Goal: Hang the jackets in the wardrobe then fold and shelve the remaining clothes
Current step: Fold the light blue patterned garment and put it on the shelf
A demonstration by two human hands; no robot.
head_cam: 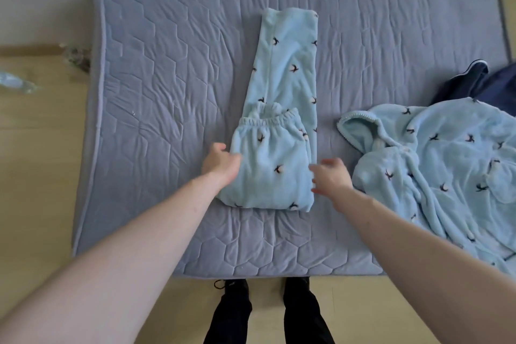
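At frame centre on the bed [156,86], the pale blue pyjama trousers [282,109] run lengthwise toward the top of the frame, waistband end doubled over between the left hand [220,163], fingers at that fold's left edge, grip unclear, and the open, blurred right hand [331,179].

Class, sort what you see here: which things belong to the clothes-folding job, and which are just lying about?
Job:
- light blue pyjama trousers, half folded
- matching pyjama top, unfolded
- dark navy garment
- both hands

Lying about:
- clear plastic wrapping on the floor
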